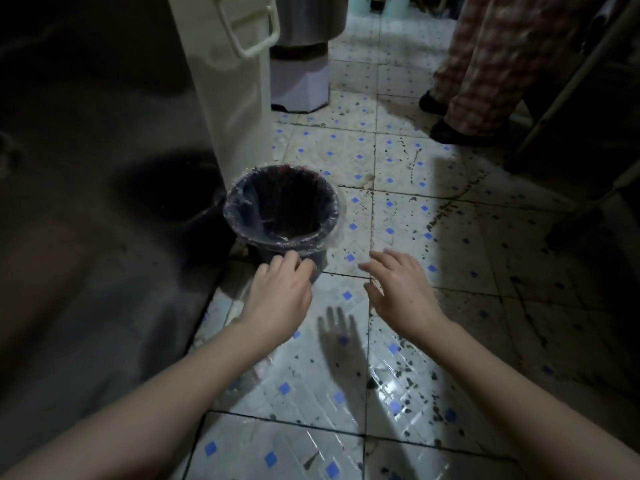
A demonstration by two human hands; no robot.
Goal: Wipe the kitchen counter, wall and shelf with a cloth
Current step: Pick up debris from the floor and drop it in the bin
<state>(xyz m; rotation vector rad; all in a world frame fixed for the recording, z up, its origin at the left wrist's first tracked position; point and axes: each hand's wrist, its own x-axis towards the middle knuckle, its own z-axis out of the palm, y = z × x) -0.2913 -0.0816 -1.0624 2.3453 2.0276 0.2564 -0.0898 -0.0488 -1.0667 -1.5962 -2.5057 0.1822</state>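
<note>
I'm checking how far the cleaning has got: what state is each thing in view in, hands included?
bin: upright, uncovered, dark inside.
clear bag: lining the bin, folded over its rim.
left hand: fingers curled against the bin's side; grip unclear.
right hand: open, fingers spread, holding nothing.
floor: tiled, speckled with dark spots.

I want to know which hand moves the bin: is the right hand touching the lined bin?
Apart. The head view shows a strip of bare floor tile between the right hand and the near wall of the bin.
</note>
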